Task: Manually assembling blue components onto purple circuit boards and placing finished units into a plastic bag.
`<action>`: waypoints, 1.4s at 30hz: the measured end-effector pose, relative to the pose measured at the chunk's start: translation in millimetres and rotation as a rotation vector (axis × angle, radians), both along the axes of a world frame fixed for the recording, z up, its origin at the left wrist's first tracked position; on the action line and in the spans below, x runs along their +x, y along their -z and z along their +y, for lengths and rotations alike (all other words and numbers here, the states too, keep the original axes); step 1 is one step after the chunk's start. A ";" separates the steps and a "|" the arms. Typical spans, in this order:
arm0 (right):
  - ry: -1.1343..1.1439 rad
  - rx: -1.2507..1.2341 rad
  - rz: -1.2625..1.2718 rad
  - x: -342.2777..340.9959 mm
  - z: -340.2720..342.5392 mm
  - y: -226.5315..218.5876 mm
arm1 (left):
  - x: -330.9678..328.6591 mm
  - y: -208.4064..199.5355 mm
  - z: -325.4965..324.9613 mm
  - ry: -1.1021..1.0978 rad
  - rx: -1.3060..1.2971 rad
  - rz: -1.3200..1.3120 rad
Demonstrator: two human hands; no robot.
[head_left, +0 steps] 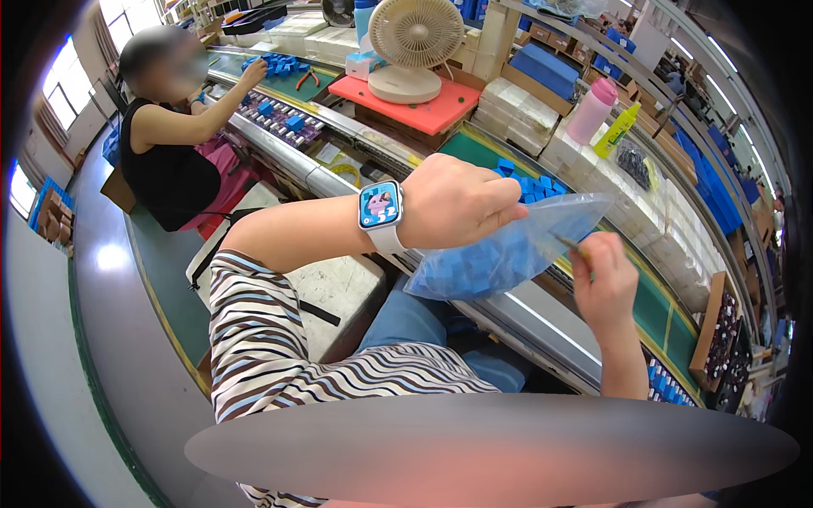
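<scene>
My left hand (461, 201), with a watch (380, 206) on its wrist, is closed on the top of a clear plastic bag (584, 209). Blue block-like parts (478, 267) fill the bag, which hangs above the work line's near edge. Beside the bag's right side, my right hand (606, 275) is in a pinch, slightly blurred. A small, thin, dark thing (566, 243) sticks out from its fingertips toward the bag; its kind is unclear. More loose blue parts (533, 188) lie on the green surface behind the bag.
Across the line, a fan (417, 42) stands on a red board (449, 107). A pink bottle (592, 110) and a yellow-green bottle (617, 129) stand on white foam blocks. At left, a co-worker (174, 127) reaches over boards (279, 118) near orange-handled pliers (307, 79).
</scene>
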State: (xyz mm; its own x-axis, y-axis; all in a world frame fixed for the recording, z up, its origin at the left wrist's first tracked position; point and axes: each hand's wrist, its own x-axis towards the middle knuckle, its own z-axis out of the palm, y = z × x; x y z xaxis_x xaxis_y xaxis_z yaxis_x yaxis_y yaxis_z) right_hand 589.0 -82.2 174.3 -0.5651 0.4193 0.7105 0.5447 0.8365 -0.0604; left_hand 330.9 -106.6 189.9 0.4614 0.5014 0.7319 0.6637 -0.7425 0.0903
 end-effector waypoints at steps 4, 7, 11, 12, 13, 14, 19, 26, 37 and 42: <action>-0.082 0.200 -0.102 -10.9 -10.3 10.5 | 1.8 -1.5 -1.1 -0.001 -0.056 -0.013; -0.005 0.152 -0.118 -20.4 -18.8 7.6 | 2.8 -2.9 -0.8 0.006 -0.073 -0.044; 0.058 0.129 -0.105 -29.4 -15.0 5.1 | -0.1 -4.2 0.7 -0.058 -0.142 -0.053; 0.096 0.127 -0.114 -29.6 -10.9 8.7 | -3.7 -4.8 1.4 -0.056 -0.171 -0.060; 0.070 0.151 -0.094 -27.8 -7.7 12.2 | -3.8 -5.8 2.6 -0.035 -0.192 -0.079; 0.031 0.175 -0.070 -29.8 -6.0 14.8 | -6.0 -6.3 2.1 -0.028 -0.213 -0.093; 0.050 0.231 -0.091 -32.9 -9.7 19.1 | -2.8 -2.6 5.4 0.032 -0.202 -0.105; 0.092 0.431 -0.209 -39.7 -12.6 12.9 | 5.2 1.6 0.0 -0.009 -0.135 -0.056; 0.814 -0.101 -0.269 105.0 155.6 77.4 | -3.3 8.0 -3.2 0.108 -0.182 -0.072; 0.176 -0.716 0.444 24.6 94.1 48.4 | 1.5 1.5 -1.1 0.065 -0.360 -0.164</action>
